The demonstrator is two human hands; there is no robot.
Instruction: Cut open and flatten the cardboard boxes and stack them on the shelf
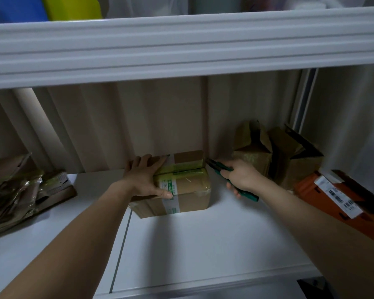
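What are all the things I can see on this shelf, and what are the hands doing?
Taped box: one, brown with yellow-green tape, middle of the shelf by the back wall.
Scissors: one pair, green handles, just right of the taped box, tips pointing at its top edge.
Opened boxes: two or so, brown, flaps up, back right.
Orange box: one, orange with white labels, far right, lying tilted.
Flattened cardboard: a pile, brown, far left.
Shelf: one, white, under everything.
Upper shelf rail: one, white, across the top; blue and yellow things behind it.
Left hand: flat on the taped box, steadying it.
Right hand: gripping the scissors.
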